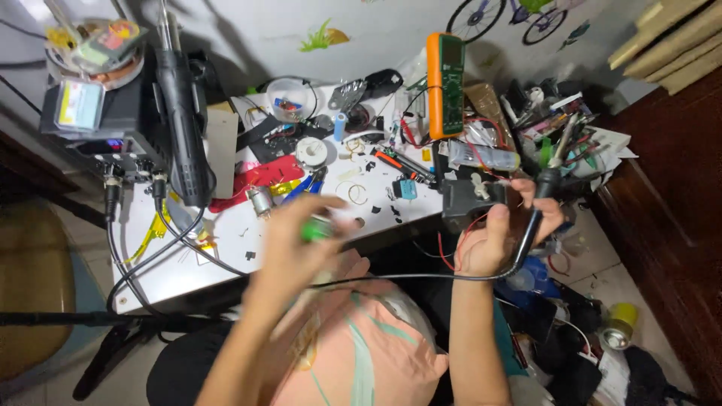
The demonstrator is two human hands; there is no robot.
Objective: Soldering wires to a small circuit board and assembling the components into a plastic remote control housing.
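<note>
Gripping a soldering iron (543,197) in right hand (502,234), left hand (295,239) clutching green object (317,228), cluttered white table (188,263).

Both hands (301,233) (500,225) raised, fingers (331,204) curled.

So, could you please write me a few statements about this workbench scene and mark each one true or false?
1. The right hand holds a dark boxy part with red wires. True.
2. A soldering iron with a black cable is in that same hand. True.
3. The multimeter is blue. False: its casing is orange.
4. The left hand is empty. False: it grips a small green object, blurred by motion.
5. The hot air gun lies on the floor. False: it rests at the soldering station on the white table.
</note>
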